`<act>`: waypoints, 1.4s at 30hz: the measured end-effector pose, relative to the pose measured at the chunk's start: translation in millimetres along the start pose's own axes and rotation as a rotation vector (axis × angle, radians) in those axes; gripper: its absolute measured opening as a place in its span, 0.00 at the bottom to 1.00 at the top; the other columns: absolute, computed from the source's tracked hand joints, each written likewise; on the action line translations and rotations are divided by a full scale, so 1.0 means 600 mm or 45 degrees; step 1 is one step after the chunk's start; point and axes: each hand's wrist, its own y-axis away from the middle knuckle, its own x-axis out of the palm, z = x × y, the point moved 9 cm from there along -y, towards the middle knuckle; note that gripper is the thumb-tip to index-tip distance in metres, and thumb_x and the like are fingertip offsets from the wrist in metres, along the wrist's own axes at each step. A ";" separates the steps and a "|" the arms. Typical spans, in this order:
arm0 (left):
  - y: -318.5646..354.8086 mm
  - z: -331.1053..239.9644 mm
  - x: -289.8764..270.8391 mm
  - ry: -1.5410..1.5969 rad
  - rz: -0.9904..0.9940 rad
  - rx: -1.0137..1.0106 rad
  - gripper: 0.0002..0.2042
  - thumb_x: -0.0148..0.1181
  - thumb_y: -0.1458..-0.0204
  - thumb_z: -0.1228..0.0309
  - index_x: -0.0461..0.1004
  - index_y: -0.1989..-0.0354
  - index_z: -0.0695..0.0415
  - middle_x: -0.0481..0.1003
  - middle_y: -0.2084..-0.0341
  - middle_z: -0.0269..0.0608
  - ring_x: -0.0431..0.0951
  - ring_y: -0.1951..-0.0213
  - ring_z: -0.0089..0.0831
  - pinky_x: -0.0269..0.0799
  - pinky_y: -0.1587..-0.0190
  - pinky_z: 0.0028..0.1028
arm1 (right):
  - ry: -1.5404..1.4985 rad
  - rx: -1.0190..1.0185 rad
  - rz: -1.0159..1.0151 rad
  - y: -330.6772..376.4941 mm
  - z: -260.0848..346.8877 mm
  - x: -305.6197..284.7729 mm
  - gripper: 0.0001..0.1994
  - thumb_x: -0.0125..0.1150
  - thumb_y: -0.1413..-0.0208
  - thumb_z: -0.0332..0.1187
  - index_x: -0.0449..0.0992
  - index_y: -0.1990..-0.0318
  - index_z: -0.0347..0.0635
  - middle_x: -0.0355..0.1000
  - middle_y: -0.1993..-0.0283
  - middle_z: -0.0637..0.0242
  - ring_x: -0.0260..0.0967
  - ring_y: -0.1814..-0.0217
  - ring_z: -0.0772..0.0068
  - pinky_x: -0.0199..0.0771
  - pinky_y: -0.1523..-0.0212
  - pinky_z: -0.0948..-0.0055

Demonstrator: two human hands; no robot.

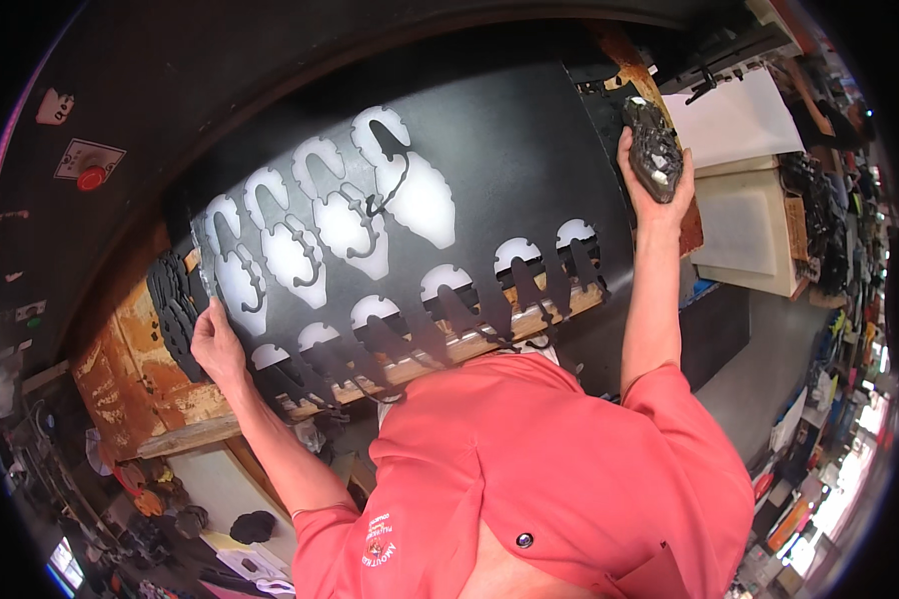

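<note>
A large black sheet [509, 150] lies across the work surface, with shoe-upper-shaped holes cut through it. White shows through the holes, and thin black strips hang across some of them. At the sheet's left edge, my left hand [218, 344] has thumb and fingers pinched together on the border. My right hand [659, 195], beyond the sheet's right side, grips a dark, glossy, lumpy oval object [655, 150]; its kind is not plain. Beside my left hand stands a stack of black cut pieces [173, 309].
A worn wooden ledge [190, 434] runs along the near side. Overhead hangs a dark machine body with a red push button [92, 178]. White sheets [739, 115] and a pale block [734, 230] are at the right. Cluttered shelves line the far right.
</note>
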 end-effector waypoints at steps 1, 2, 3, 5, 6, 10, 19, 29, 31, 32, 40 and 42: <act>-0.004 -0.002 -0.001 0.042 -0.014 0.042 0.20 0.65 0.33 0.57 0.84 0.58 0.68 0.80 0.70 0.32 0.73 0.66 0.20 0.70 0.61 0.25 | 0.188 -0.003 -0.029 -0.005 -0.001 -0.003 0.33 0.60 0.33 0.45 0.62 0.28 0.33 0.69 0.34 0.38 0.69 0.35 0.41 0.77 0.38 0.43; -0.005 0.007 -0.002 0.047 -0.027 -0.006 0.19 0.65 0.33 0.58 0.84 0.59 0.67 0.80 0.71 0.31 0.72 0.67 0.19 0.70 0.62 0.24 | 0.400 -0.063 -0.140 0.002 0.012 -0.012 0.33 0.60 0.32 0.46 0.63 0.28 0.33 0.72 0.37 0.39 0.74 0.39 0.43 0.80 0.41 0.44; -0.006 0.010 -0.004 0.067 -0.040 -0.011 0.18 0.65 0.33 0.59 0.84 0.59 0.66 0.80 0.71 0.30 0.72 0.68 0.18 0.69 0.63 0.23 | 0.689 -0.100 -0.193 0.009 0.017 -0.006 0.32 0.69 0.35 0.42 0.68 0.32 0.29 0.80 0.52 0.51 0.80 0.58 0.59 0.85 0.53 0.57; -0.010 0.023 -0.005 0.201 -0.048 -0.067 0.17 0.66 0.33 0.60 0.84 0.62 0.65 0.78 0.72 0.28 0.69 0.69 0.17 0.66 0.65 0.21 | 1.232 -0.338 -0.295 0.038 0.013 0.021 0.44 0.78 0.43 0.39 0.60 0.26 0.26 0.81 0.54 0.50 0.79 0.54 0.65 0.83 0.52 0.64; -0.012 0.020 -0.014 0.178 -0.097 -0.009 0.17 0.66 0.33 0.60 0.84 0.63 0.65 0.78 0.73 0.27 0.69 0.69 0.17 0.66 0.65 0.22 | 1.431 -0.367 -0.203 0.060 0.002 0.049 0.54 0.82 0.48 0.38 0.50 0.22 0.23 0.79 0.48 0.47 0.79 0.51 0.67 0.80 0.48 0.68; -0.027 0.022 -0.038 0.174 -0.184 0.056 0.17 0.67 0.33 0.59 0.84 0.65 0.64 0.77 0.74 0.27 0.68 0.70 0.16 0.66 0.66 0.22 | 2.014 -0.619 0.161 0.121 -0.067 0.157 0.36 0.84 0.54 0.39 0.78 0.37 0.33 0.78 0.42 0.52 0.78 0.45 0.64 0.77 0.40 0.68; -0.038 0.036 -0.066 0.046 -0.235 0.015 0.19 0.67 0.34 0.57 0.85 0.65 0.64 0.78 0.75 0.28 0.70 0.71 0.17 0.68 0.66 0.23 | 2.349 -0.976 0.663 0.153 -0.243 0.242 0.30 0.80 0.60 0.40 0.84 0.46 0.39 0.76 0.44 0.44 0.75 0.42 0.42 0.77 0.39 0.54; -0.014 -0.069 -0.032 -0.194 -0.236 0.267 0.16 0.66 0.33 0.62 0.83 0.48 0.64 0.83 0.59 0.38 0.78 0.59 0.24 0.76 0.54 0.26 | 2.387 -0.909 0.731 0.135 -0.248 0.211 0.30 0.79 0.51 0.45 0.82 0.44 0.35 0.75 0.41 0.45 0.73 0.40 0.44 0.74 0.38 0.52; 0.030 -0.181 -0.027 -0.352 -0.415 0.539 0.16 0.65 0.33 0.63 0.82 0.45 0.63 0.83 0.56 0.39 0.79 0.57 0.25 0.76 0.52 0.27 | 2.465 -1.038 0.635 0.130 -0.175 0.202 0.31 0.77 0.48 0.47 0.81 0.44 0.31 0.77 0.43 0.45 0.74 0.39 0.43 0.74 0.37 0.51; 0.049 -0.215 0.002 -0.142 -0.275 0.528 0.16 0.64 0.32 0.64 0.82 0.44 0.63 0.83 0.55 0.40 0.79 0.56 0.27 0.77 0.51 0.28 | 2.616 -1.066 0.475 0.129 -0.140 0.189 0.30 0.76 0.47 0.46 0.81 0.44 0.30 0.78 0.44 0.44 0.75 0.40 0.43 0.75 0.37 0.52; 0.326 -0.399 0.290 -0.316 0.657 1.211 0.19 0.76 0.48 0.66 0.82 0.49 0.57 0.79 0.52 0.44 0.74 0.48 0.46 0.70 0.43 0.43 | 2.783 -0.743 -0.018 0.178 -0.034 0.105 0.29 0.74 0.44 0.44 0.79 0.43 0.29 0.80 0.52 0.43 0.79 0.49 0.39 0.78 0.47 0.51; 0.336 -0.397 0.301 -0.352 0.613 1.238 0.17 0.77 0.50 0.65 0.82 0.54 0.56 0.78 0.55 0.43 0.73 0.50 0.45 0.69 0.46 0.42 | 2.652 -0.726 -0.050 0.170 -0.028 0.103 0.28 0.74 0.44 0.42 0.79 0.43 0.29 0.80 0.47 0.40 0.79 0.45 0.39 0.78 0.43 0.54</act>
